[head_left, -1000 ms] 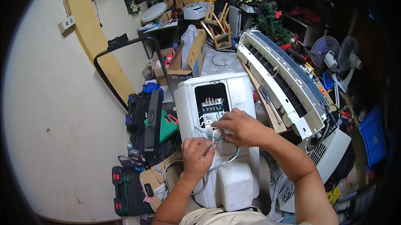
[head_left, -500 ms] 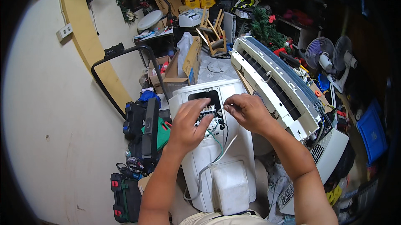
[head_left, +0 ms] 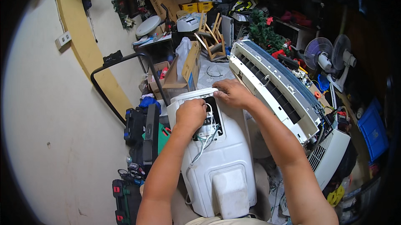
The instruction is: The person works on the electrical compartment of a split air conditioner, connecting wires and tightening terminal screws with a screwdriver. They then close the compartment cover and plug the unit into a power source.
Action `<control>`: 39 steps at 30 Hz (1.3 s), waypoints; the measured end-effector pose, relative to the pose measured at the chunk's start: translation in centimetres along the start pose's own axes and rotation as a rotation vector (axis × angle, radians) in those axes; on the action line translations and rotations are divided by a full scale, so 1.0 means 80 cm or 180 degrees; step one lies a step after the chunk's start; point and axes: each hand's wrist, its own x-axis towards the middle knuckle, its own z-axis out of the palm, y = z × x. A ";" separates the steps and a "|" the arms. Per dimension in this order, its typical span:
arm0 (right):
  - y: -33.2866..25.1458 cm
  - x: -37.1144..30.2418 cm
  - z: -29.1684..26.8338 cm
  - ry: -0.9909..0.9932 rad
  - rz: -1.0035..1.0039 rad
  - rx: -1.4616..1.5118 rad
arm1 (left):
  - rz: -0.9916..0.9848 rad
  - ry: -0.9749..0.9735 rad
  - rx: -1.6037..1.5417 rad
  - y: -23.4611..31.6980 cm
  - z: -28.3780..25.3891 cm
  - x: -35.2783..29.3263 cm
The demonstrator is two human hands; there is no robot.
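A white air-conditioner outdoor unit [head_left: 200, 191] stands between my legs. Its open compartment shows a terminal block [head_left: 207, 121] with screws, partly covered by my left hand. My left hand [head_left: 191, 114] is closed at the compartment's left side, its fingertips pinching a white wire [head_left: 210, 110] that loops down over the block. Dark green wires [head_left: 201, 138] run beside the white one to a cable along the casing. My right hand [head_left: 232, 93] grips the far right edge of the casing, thumb on the near side and fingers curled over.
On the right lies a long white indoor air-conditioner unit [head_left: 271, 85] with its front off. Two fans [head_left: 319, 54] and a blue bin [head_left: 372, 131] stand beyond it. To the left are a black trolley handle [head_left: 94, 79], tool cases [head_left: 125, 200] and cardboard boxes [head_left: 175, 85].
My left hand has gone from open fingers to a pinch by the compartment. My right hand has left the wire and moved to the casing's far edge. The casing leans differently.
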 end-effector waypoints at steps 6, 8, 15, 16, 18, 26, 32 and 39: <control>0.007 -0.012 0.014 0.0115 0.0225 -0.0112 | -0.0379 -0.0198 0.0258 0.012 0.010 0.014; 0.003 -0.016 0.016 0.0300 0.0302 -0.0130 | -0.0440 -0.0235 0.0294 0.013 0.012 0.016; 0.001 -0.020 0.019 0.0447 0.0229 -0.0067 | -0.0702 -0.0433 0.0199 0.023 0.006 0.017; 0.003 -0.020 0.019 0.0444 0.0208 -0.0055 | -0.0736 -0.0397 0.0226 0.026 0.006 0.016; 0.005 -0.019 0.021 0.0427 0.0207 -0.0057 | -0.0855 -0.0323 0.0259 0.031 0.009 0.015; 0.008 -0.024 0.024 0.0393 0.0246 -0.0062 | -0.0801 -0.0220 0.0398 0.031 0.014 0.014; 0.009 -0.023 0.023 0.0383 0.0289 -0.0044 | -0.0706 -0.0056 0.0322 0.028 0.015 0.010; 0.009 -0.019 0.023 0.0417 0.0225 0.0014 | -0.0680 -0.0274 0.0281 0.018 0.016 0.016</control>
